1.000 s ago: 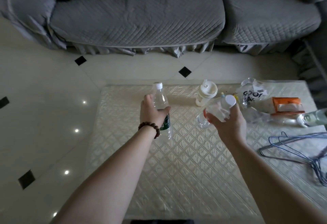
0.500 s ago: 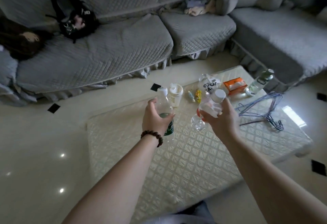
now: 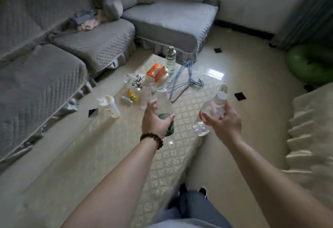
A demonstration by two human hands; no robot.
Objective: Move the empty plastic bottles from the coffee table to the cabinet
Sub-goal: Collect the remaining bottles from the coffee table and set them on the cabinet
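My left hand (image 3: 155, 121) grips a clear plastic bottle with a green label (image 3: 164, 107), held upright above the coffee table (image 3: 111, 148). In my right hand (image 3: 223, 121) is a second clear bottle with a red label and white cap (image 3: 210, 112), tilted with its cap up to the right. A third bottle with a green cap (image 3: 170, 60) stands at the table's far end. No cabinet is in view.
On the table lie a white lidded cup (image 3: 110, 106), a plastic bag (image 3: 136, 82), an orange tissue pack (image 3: 155, 71) and blue wire hangers (image 3: 183, 78). A grey sofa (image 3: 93, 43) wraps the left and far side. Cream fabric (image 3: 310, 134) is at right.
The view has swung to the right, so the table now runs away from me. Both hands have kept their bottles and lifted them off the table.
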